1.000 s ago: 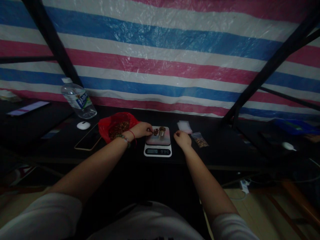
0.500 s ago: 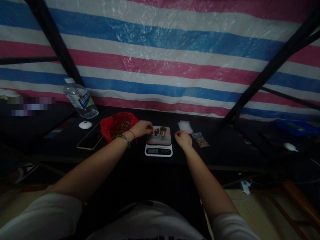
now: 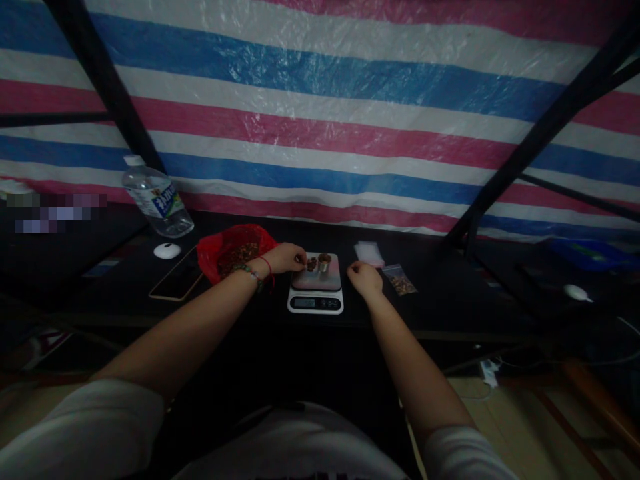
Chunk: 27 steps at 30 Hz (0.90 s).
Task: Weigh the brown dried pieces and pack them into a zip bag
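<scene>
While one filled small bag (image 3: 401, 283) lies on the tabletop (image 3: 440, 300), the left hand (image 3: 286, 257), fingers pinched together, puts brown bits (image 3: 311, 264) on the kitchen scale (image 3: 316, 288); the right hand (image 3: 365, 279) rests loosely curled beside it, and the red bag (image 3: 231, 256) still holds plenty.

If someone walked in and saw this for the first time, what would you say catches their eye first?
The striped plastic sheet in blue, pink and white fills the whole background. Below it, on the dark table, a small white scale sits in the middle, with the left hand at the small brown pieces on its platform and the right hand just beside it. A red bag lies to the left of the scale.
</scene>
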Motion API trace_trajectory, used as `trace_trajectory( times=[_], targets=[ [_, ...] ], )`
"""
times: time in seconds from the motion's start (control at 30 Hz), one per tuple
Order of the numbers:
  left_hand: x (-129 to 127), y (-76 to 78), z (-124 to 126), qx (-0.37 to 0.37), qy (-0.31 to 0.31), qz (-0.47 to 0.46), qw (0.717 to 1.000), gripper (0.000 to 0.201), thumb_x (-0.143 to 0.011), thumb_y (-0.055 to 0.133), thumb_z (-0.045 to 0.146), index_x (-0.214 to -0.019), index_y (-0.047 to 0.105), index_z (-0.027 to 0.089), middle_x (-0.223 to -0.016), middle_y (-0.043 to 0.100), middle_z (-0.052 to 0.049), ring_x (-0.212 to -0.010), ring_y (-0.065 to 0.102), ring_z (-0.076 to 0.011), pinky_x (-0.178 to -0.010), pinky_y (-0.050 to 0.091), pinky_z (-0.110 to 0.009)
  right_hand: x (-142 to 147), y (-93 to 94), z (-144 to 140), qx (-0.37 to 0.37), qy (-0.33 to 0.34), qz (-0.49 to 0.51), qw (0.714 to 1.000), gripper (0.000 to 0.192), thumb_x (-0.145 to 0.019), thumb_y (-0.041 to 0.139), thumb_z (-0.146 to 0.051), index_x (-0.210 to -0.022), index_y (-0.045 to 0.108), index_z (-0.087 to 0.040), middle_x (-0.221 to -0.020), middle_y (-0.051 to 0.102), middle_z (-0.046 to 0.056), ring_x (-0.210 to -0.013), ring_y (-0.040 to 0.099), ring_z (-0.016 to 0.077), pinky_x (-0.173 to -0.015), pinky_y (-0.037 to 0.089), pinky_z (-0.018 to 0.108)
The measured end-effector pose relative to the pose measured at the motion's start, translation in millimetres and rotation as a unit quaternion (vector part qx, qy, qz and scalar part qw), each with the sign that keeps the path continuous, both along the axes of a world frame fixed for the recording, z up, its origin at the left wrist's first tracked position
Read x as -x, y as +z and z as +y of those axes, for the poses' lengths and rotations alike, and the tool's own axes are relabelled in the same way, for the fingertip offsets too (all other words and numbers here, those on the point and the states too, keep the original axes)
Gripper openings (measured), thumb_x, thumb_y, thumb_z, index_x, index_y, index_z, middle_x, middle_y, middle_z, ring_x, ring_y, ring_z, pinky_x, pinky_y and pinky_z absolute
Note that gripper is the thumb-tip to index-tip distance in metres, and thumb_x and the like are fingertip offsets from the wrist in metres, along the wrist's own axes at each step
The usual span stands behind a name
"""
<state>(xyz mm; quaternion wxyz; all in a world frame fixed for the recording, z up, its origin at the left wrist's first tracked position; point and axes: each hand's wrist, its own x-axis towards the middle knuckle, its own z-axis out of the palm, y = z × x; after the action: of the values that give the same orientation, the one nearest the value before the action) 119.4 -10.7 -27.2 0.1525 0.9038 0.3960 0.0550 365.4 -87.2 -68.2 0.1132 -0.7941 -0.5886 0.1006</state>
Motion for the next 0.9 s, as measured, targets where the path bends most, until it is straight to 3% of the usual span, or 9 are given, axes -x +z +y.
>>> trace_trajectory(
  times=[0.3, 0.67, 0.9],
  targets=[
    [1.7, -4.7, 2.0, -0.008, 0.039, -0.024, 0.999, 0.027, -0.073, 0.056, 0.032, -0.091, 0.071, 0.019, -0.087, 0.071, -0.003, -0.078, 0.063, -0.017, -0.067, 0.044, -0.023, 1.0, 1.4, -1.2, 0.002, -0.007, 0.01, 1.0, 0.033, -0.087, 0.041, -0.04, -0.102, 0.067, -0.027, -0.099, 0.069, 0.005, -0.091, 0.064, 0.021, -0.074, 0.046, 0.028],
    [-4.2, -4.7, -3.5, 0.049, 0.038, -0.068, 0.996, 0.029, -0.074, 0.057, 0.038, -0.093, 0.07, 0.019, -0.089, 0.071, -0.002, -0.078, 0.064, -0.0154, -0.066, 0.045, -0.02, -1.1, -2.8, 0.0, -0.009, 0.002, 0.01, 1.0, 0.032, -0.087, 0.041, -0.041, -0.1, 0.067, -0.027, -0.097, 0.07, 0.005, -0.09, 0.064, 0.0205, -0.076, 0.046, 0.029],
    [0.3, -2.0, 2.3, 0.07, 0.026, -0.038, 0.996, 0.031, -0.071, 0.06, 0.041, -0.092, 0.072, 0.02, -0.088, 0.072, -0.002, -0.078, 0.064, -0.0154, -0.065, 0.044, -0.02, -2.1, -4.2, 1.3, -0.012, -0.002, 0.01, 1.0, 0.032, -0.086, 0.041, -0.041, -0.099, 0.067, -0.03, -0.096, 0.07, 0.004, -0.09, 0.065, 0.0222, -0.073, 0.047, 0.03]
  ],
)
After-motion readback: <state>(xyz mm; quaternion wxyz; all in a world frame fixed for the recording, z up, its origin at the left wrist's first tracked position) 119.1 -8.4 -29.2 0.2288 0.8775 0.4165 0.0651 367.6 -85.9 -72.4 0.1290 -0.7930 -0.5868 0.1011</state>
